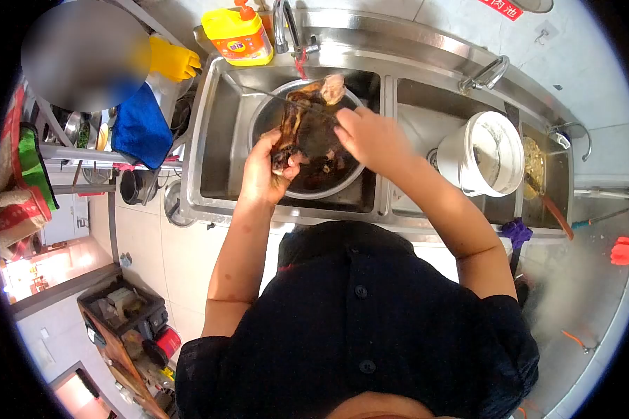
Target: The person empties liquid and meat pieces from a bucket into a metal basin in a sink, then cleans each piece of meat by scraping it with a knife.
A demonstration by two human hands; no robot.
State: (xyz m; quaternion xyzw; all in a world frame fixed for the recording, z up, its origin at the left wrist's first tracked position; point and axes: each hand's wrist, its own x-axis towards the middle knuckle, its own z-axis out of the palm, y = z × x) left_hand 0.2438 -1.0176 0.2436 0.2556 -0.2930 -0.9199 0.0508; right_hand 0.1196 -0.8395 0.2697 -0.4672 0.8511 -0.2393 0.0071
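My left hand (268, 167) grips the lower end of a browned, charred-looking piece of meat (297, 122), thumb and fingers closed round it. The meat stands tilted over a round metal basin (258, 126) of dark water in the left sink. My right hand (363, 136) is closed at the meat's right side, on a long thin metal tool (269, 95) that reaches leftward across the meat. Seen edge-on, the tool looks like a knife blade, but its kind is unclear. A pale lump (333, 89) shows at the upper end, and small dark bits (328, 166) lie in the basin.
A yellow detergent jug (237, 38) stands behind the left sink beside a faucet (281, 28). In the middle sink is a white bucket (461, 157). A wooden handle (558, 218) sticks out of the right sink. A blue cloth (141, 129) and yellow gloves (175, 59) hang at left.
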